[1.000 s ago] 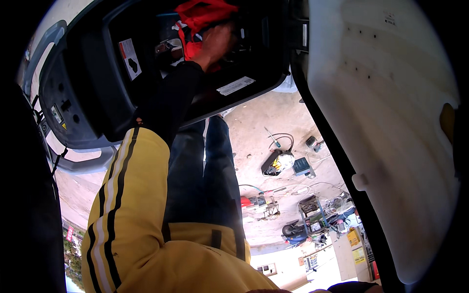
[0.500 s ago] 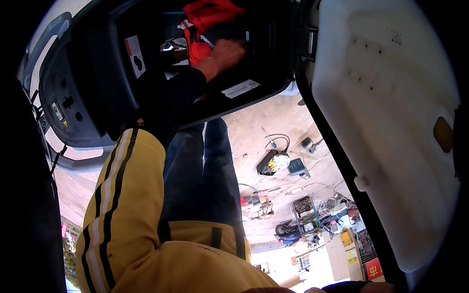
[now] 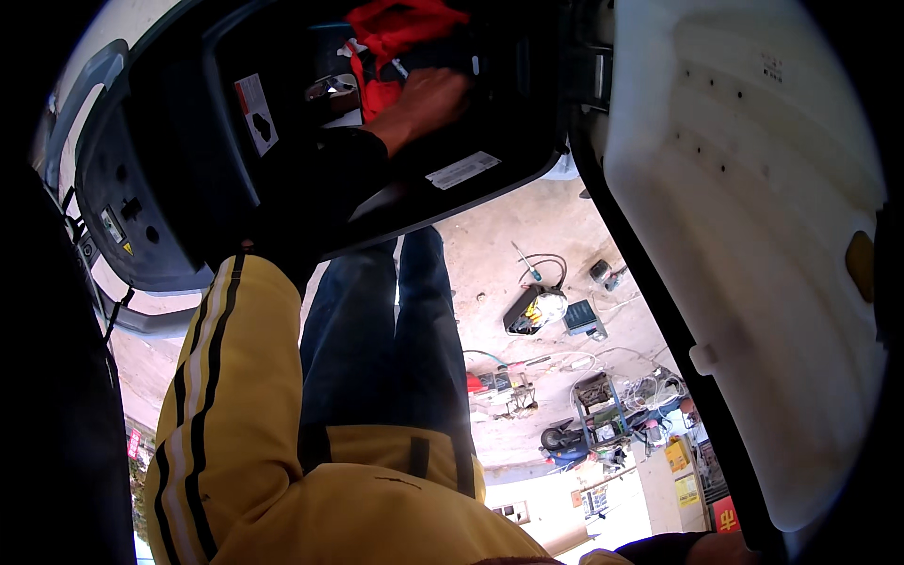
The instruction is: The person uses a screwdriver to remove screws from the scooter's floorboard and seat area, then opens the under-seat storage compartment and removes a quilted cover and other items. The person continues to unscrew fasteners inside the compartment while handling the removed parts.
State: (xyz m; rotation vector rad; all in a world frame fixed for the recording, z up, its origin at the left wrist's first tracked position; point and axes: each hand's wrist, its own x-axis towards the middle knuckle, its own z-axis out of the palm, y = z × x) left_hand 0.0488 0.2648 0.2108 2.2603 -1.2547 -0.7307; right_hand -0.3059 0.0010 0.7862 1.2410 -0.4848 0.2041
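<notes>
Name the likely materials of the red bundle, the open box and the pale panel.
Red bundle: probably fabric, matte, judging by its soft folds. Open box: likely moulded plastic, dark, from its smooth curved rim. Pale panel: perhaps plastic too, its smooth surface slightly cloudy.

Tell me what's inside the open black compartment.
Red fabric, a pale label and the left hand show; whatever lies beneath the fabric and hand is covered.

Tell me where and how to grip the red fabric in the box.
The red fabric looks best pinched at its bunched far end, from above into the open box: it seems soft and folded there, while the left hand is by its nearer end.
</notes>
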